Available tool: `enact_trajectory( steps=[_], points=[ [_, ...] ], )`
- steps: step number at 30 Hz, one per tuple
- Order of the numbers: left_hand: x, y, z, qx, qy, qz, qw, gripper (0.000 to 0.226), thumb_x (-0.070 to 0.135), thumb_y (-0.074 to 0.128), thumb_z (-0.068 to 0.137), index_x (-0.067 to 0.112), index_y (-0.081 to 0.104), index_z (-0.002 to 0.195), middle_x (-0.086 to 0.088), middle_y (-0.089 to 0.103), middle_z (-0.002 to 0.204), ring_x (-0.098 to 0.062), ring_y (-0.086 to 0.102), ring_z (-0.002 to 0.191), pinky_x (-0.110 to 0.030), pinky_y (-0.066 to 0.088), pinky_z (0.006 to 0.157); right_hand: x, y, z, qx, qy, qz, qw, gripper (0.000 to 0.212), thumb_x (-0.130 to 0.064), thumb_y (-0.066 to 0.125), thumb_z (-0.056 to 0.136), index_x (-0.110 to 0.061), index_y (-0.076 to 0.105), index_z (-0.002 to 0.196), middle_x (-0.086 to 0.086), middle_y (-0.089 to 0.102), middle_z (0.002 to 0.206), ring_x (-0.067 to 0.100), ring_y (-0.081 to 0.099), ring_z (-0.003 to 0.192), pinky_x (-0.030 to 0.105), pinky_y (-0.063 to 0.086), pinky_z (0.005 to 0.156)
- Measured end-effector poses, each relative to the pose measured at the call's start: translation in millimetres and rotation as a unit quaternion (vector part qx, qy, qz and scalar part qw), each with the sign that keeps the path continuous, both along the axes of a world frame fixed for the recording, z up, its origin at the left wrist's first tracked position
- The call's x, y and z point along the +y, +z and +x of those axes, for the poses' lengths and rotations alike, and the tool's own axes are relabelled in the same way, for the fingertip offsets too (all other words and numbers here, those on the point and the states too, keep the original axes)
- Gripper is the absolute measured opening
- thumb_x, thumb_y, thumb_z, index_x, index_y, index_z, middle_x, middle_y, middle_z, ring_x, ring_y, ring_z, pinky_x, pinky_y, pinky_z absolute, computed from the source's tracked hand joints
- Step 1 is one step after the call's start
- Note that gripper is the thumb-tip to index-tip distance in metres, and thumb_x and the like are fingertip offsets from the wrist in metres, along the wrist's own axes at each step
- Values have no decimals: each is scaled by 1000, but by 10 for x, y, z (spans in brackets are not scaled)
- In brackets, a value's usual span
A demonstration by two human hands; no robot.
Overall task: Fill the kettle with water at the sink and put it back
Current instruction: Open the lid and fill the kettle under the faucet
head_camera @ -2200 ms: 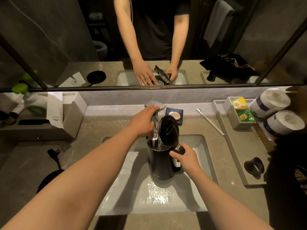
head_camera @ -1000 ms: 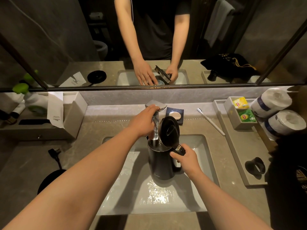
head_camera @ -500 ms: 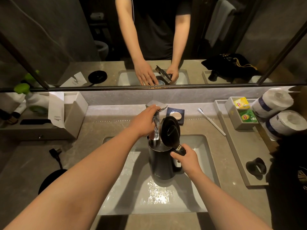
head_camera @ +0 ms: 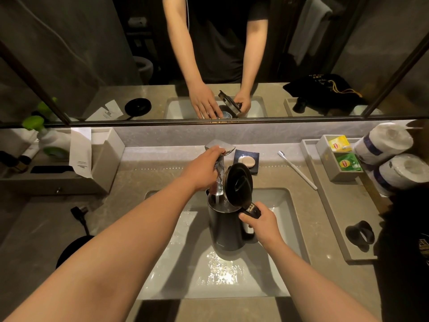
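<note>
Almost nothing differs from 2.2 s ago: only the whole view has slid slightly rightward, and the kettle, lid and faucet with it.

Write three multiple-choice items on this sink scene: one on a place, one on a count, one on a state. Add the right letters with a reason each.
1. Where is the kettle?
A. on the round base at the left
B. in the sink basin under the tap
C. on the tray at the right

2. How many toilet paper rolls lie at the right?
A. two
B. one
C. four

3. How is the kettle lid?
A. shut
C. taken off and lying on the counter
B. swung open

Key: 1 B, the right hand holds its handle in the sink below the tap, where the left hand rests. 2 A, one toilet paper roll lies above another. 3 B, the lid stands up over the mouth.
</note>
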State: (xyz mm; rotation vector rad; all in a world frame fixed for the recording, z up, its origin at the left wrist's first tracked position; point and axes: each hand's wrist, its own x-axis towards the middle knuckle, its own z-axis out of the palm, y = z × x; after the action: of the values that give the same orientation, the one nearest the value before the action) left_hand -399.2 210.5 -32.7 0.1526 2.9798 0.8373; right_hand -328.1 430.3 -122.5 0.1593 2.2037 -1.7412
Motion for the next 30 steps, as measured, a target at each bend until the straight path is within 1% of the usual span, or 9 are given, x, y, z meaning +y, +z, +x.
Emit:
enact_trajectory(
  steps=[4, 6, 9, 13, 18, 20, 23, 26, 30],
  points=[
    [-1, 12, 2, 0, -4, 4, 1000, 61, 8, 51, 81, 27, 36, 137, 1, 41, 145, -25, 48, 122, -39, 45, 93, -9, 0, 12, 1, 5, 0, 1000, 19, -16, 77, 81, -23, 65, 94, 0, 66, 89, 20, 61, 82, 33, 49, 69],
    [-5, 10, -5, -3, -5, 5, 1000, 61, 8, 51, 80, 27, 37, 137, 1, 41, 144, -25, 48, 121, -38, 44, 92, -13, -2, 23, 3, 5, 3, 1000, 18, -17, 76, 81, -25, 65, 93, -1, 67, 90, 21, 62, 84, 34, 51, 71],
    [-3, 8, -17, -9, -4, 1, 1000, 62, 7, 51, 80, 26, 37, 138, -1, 40, 146, -25, 46, 124, -39, 43, 96, -19, -11, 25, 3, 3, 7, 1000, 17, -19, 76, 81, -26, 64, 92, -2, 66, 90, 21, 62, 85, 35, 52, 72],
    [-6, 12, -30, -9, -6, -6, 1000, 61, 6, 51, 81, 26, 38, 137, -2, 40, 146, -25, 46, 124, -38, 42, 95, -31, -5, 23, 1, 6, 10, 1000, 19, -20, 76, 81, -30, 63, 91, -3, 66, 93, 21, 62, 88, 37, 54, 75],
    [-9, 18, -29, -26, -2, -11, 1000, 65, 6, 48, 81, 26, 35, 142, 1, 28, 155, -25, 39, 132, -42, 39, 103, -24, 4, 25, 3, 5, 0, 1000, 19, -17, 77, 80, -25, 65, 94, 0, 67, 90, 22, 61, 83, 34, 50, 71],
    [-4, 33, -25, -26, -2, -8, 1000, 64, 6, 48, 81, 26, 35, 141, 0, 29, 155, -25, 39, 132, -42, 39, 103, -23, 6, 30, 1, 5, 2, 1000, 19, -17, 77, 80, -23, 65, 94, 1, 66, 90, 22, 61, 83, 33, 50, 69],
    [-11, 57, -20, -22, -6, -4, 1000, 64, 4, 48, 81, 25, 37, 139, -1, 34, 152, -27, 44, 127, -40, 41, 98, -28, 13, 41, -5, 2, 0, 1000, 19, -16, 77, 80, -24, 64, 91, 1, 65, 89, 22, 60, 82, 30, 48, 65],
    [-7, 67, -10, -29, -5, 4, 1000, 66, 3, 49, 83, 27, 34, 142, -1, 31, 153, -26, 40, 131, -42, 40, 102, -30, 18, 50, -8, -1, 1, 1000, 19, -15, 77, 80, -23, 63, 90, -1, 64, 87, 21, 59, 81, 27, 47, 64],
    [-3, 77, 7, -40, -5, -2, 999, 70, 2, 50, 86, 31, 29, 146, 1, 22, 158, -25, 31, 138, -45, 35, 108, -51, 30, 54, -17, -1, 1, 1000, 20, -14, 76, 82, -27, 62, 90, -3, 63, 90, 20, 59, 82, 20, 47, 51]
  ],
)
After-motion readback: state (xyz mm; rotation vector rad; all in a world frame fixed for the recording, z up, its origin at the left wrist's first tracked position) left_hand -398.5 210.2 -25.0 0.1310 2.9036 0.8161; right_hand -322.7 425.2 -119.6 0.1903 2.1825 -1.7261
